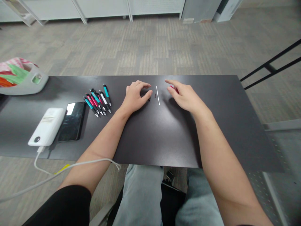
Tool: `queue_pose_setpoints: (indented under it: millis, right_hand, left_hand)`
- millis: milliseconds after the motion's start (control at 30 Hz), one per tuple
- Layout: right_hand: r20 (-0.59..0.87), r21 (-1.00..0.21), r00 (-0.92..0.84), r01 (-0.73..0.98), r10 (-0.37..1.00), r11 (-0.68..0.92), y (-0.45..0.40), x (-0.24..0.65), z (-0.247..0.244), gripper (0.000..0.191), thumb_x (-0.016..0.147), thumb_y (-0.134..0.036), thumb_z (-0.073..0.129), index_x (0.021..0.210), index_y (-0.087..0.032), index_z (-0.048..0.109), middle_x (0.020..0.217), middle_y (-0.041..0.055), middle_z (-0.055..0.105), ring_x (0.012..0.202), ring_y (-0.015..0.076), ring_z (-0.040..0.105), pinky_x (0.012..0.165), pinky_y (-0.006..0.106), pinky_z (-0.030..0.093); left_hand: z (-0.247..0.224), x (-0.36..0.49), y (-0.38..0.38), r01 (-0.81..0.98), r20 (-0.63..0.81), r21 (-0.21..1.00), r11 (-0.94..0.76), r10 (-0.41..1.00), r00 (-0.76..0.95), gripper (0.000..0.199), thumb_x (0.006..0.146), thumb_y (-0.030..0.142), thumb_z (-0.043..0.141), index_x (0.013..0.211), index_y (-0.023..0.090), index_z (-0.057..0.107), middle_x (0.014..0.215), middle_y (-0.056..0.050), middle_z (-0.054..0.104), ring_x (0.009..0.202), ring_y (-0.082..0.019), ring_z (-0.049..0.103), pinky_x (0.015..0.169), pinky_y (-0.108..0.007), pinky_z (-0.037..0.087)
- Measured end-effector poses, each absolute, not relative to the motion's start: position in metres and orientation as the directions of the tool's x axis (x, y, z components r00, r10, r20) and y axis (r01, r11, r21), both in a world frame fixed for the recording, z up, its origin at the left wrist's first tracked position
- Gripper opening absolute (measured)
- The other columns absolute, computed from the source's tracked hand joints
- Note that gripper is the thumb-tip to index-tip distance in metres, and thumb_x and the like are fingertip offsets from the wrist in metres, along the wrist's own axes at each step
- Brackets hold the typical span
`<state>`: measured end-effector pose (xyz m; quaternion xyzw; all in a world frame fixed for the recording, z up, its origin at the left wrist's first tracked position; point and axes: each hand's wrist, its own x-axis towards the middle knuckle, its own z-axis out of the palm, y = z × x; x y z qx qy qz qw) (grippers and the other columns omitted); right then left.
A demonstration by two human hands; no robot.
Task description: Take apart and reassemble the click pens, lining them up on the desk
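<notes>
Thin white pen refill (157, 95) lies beside tiny dark parts (155, 95).

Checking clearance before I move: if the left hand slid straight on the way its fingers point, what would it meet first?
Probably the small dark part right at the left hand's fingertips, then the thin white rod lying on the black table. Depth is hard to judge.
</notes>
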<state>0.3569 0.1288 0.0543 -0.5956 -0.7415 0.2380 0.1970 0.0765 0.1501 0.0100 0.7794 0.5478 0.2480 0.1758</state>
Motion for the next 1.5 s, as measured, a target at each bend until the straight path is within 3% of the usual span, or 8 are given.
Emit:
queue_pose_setpoints:
  millis: [133,233,367,500,667,1100,1300,1500]
  right_hand:
    - [0.004,-0.712,-0.155,0.693,0.988,0.112,0.135,0.357,0.047,0.042,0.128,-0.045,0.058,0.160,-0.029,0.080,0.119,0.0087,0.095,0.108,0.0323,0.087,0.110,0.048,0.069]
    - [0.103,-0.799,-0.178,0.571,0.979,0.188,0.142,0.362,0.033,0.029,0.122,-0.051,0.074,0.143,-0.032,0.080,0.111,0.0066,0.094,0.095,0.0308,0.083,0.099,0.047,0.070]
    - [0.182,-0.767,-0.190,0.586,0.965,0.260,0.146,0.371,0.024,0.021,0.110,-0.050,0.092,0.116,-0.032,0.082,0.109,0.0088,0.093,0.101,0.0354,0.084,0.103,0.054,0.072]
    - [0.218,-0.703,-0.226,0.638,0.949,0.313,0.144,0.372,0.029,0.013,0.100,-0.027,0.091,0.098,-0.031,0.079,0.109,0.0099,0.092,0.109,0.0376,0.087,0.111,0.057,0.071]
    - [0.238,-0.740,-0.210,0.593,0.948,0.317,0.141,0.366,0.031,0.028,0.094,-0.019,0.089,0.118,-0.030,0.080,0.108,0.0052,0.088,0.099,0.0310,0.084,0.104,0.049,0.071]
    - [0.307,-0.753,-0.216,0.540,0.927,0.376,0.145,0.362,0.025,0.040,0.105,-0.045,0.098,0.140,-0.032,0.083,0.113,0.0072,0.085,0.103,0.0327,0.083,0.095,0.049,0.074]
    - [0.339,-0.736,-0.095,0.593,0.936,0.327,0.149,0.373,0.026,0.056,0.115,-0.063,0.090,0.162,-0.034,0.079,0.119,0.0113,0.089,0.106,0.0370,0.085,0.103,0.057,0.075]
    - [0.191,-0.618,-0.128,0.755,0.973,0.220,0.149,0.386,0.023,0.044,0.111,-0.051,0.094,0.149,-0.030,0.084,0.105,0.0103,0.087,0.102,0.0406,0.084,0.109,0.060,0.070]
  left_hand:
    - [0.008,0.076,0.153,0.759,0.212,0.559,-0.333,0.943,0.257,0.025,0.125,0.042,0.073,0.142,0.032,0.088,0.151,-0.010,0.090,0.147,-0.039,0.079,0.134,-0.058,0.051]
    - [0.005,0.076,0.154,0.750,0.230,0.566,-0.342,0.939,0.254,0.024,0.126,0.043,0.073,0.139,0.032,0.089,0.149,-0.010,0.091,0.145,-0.038,0.080,0.133,-0.056,0.052]
    - [0.002,0.076,0.155,0.741,0.251,0.577,-0.345,0.938,0.241,0.021,0.128,0.043,0.074,0.136,0.032,0.090,0.146,-0.009,0.092,0.143,-0.037,0.080,0.133,-0.056,0.052]
    - [-0.001,0.076,0.156,0.730,0.275,0.584,-0.355,0.933,0.233,0.021,0.129,0.043,0.074,0.134,0.032,0.091,0.142,-0.009,0.092,0.141,-0.037,0.081,0.133,-0.056,0.053]
    - [-0.005,0.076,0.158,0.722,0.288,0.591,-0.361,0.930,0.229,0.021,0.129,0.044,0.075,0.132,0.031,0.091,0.142,-0.009,0.093,0.140,-0.036,0.081,0.134,-0.055,0.054]
    - [-0.006,0.076,0.159,0.712,0.295,0.595,-0.371,0.926,0.236,0.019,0.128,0.043,0.075,0.130,0.031,0.090,0.140,-0.009,0.093,0.138,-0.035,0.082,0.135,-0.054,0.055]
    - [-0.010,0.076,0.160,0.707,0.310,0.598,-0.377,0.923,0.229,0.022,0.129,0.047,0.075,0.130,0.032,0.090,0.139,-0.009,0.093,0.137,-0.036,0.081,0.134,-0.054,0.056]
    - [-0.016,0.074,0.164,0.699,0.356,0.603,-0.383,0.914,0.194,0.025,0.131,0.047,0.071,0.125,0.031,0.089,0.136,-0.008,0.094,0.131,-0.034,0.083,0.132,-0.052,0.056]
